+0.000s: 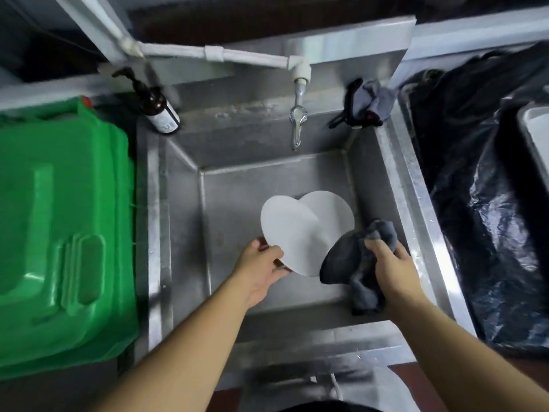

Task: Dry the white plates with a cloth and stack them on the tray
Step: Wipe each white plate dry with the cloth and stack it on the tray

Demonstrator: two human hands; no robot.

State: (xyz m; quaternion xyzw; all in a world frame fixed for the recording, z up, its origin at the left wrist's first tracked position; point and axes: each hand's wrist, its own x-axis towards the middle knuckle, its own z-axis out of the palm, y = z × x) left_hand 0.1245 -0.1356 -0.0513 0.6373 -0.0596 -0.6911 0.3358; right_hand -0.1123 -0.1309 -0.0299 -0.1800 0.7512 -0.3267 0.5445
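Head view, single entry.

Steel sink (184, 221), centre of scene: deep basin, tap (298, 120) at far wall.

White plate (289, 236), near plate of two, tilted up over the basin; left hand (261, 267) at its near-left rim, grip clamped on the edge, thumb on top and fingers under.

Second white plate (332, 211), just behind and right of the first, partly covered by it; resting in the basin or leaning, cannot tell which.

Dark grey cloth (356, 263), bunched in right hand (392, 269), grip closed around it; cloth touching the near-right edge of the held plate.

Surroundings: green plastic bin (59, 233) at left, brown pump bottle (159, 110) at far-left sink corner, grey rag (368, 102) at far-right corner, black plastic sheeting (481, 203) at right. Pale object at far-right frame edge, possibly the tray; not certain.

Step in hand, by judgement: wiping of the first plate just beginning. Next move calls for sweeping the cloth across the face, turning the plate for the underside, then carrying it rightward.
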